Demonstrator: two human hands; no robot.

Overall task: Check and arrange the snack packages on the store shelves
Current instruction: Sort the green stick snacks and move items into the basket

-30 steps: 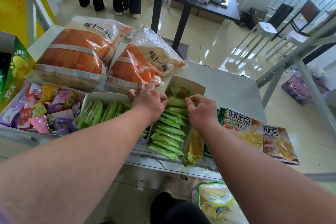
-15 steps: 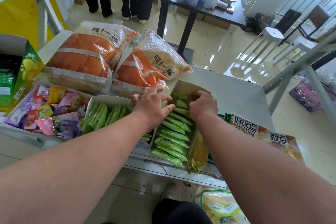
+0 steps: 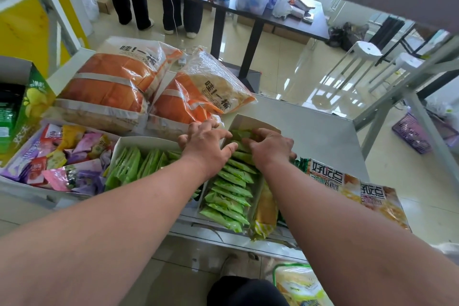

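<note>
Both bare forearms reach forward, converging. Left hand (image 3: 207, 143) palm down, fingers spread and fairly straight, thumb angled right. Right hand (image 3: 269, 148) just beside it, knuckles up, fingers curled downward, fingertips hidden.

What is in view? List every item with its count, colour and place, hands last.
bread bags: two, orange and white, back of shelf.
green packets: many, green, in two white boxes at shelf front.
white boxes: two, side by side.
mixed sweets: many, purple, pink, yellow, left tray.
green carton: one, far left.
yellow packet: one, beside right box.
biscuit packs: two, orange and white, right shelf.
dark table: one, behind, bottles and bags on it.
white stools: two, right floor.
purple basket: one, far right floor.
left hand: on box edge.
right hand: on green packets.
</note>
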